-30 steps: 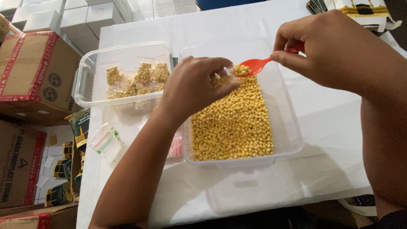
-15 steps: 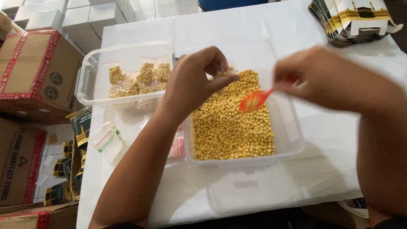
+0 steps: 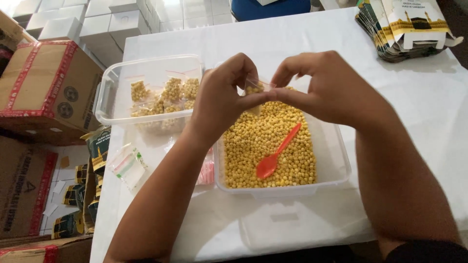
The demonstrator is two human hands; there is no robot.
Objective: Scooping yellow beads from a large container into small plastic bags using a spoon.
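Small clear plastic bag (image 3: 254, 92), partly filled with yellow round grains, is held up between both hands just above the far end of the big clear tub (image 3: 336, 168). The left hand (image 3: 222, 100) pinches one side of the bag's top with thumb and fingertips, and the right hand (image 3: 324, 87) pinches the other side, so both hands are closed on it. To me this looks like the closing step: the fingers meet at the bag's mouth, as if pressing the strip seal together. I judge that the next move needs an even pressure along the whole top edge, with the bag kept upright so that no grain falls out.

The grains (image 3: 265, 146) in the tub are small, dry-looking and pale yellow, like chickpeas or soybeans; I cannot tell which. An orange plastic spoon (image 3: 277, 152) lies loose on top of them, its bowl toward the person. To the left stands a second clear tub (image 3: 105, 97) with several filled bags (image 3: 170, 92) inside. A few empty bags (image 3: 127, 165) lie on the white tablecloth (image 3: 419, 107), which is soft and a little wrinkled. Flat printed cartons (image 3: 404, 27) are stacked at the far right corner, and brown cardboard boxes (image 3: 41, 87) stand on the floor to the left.
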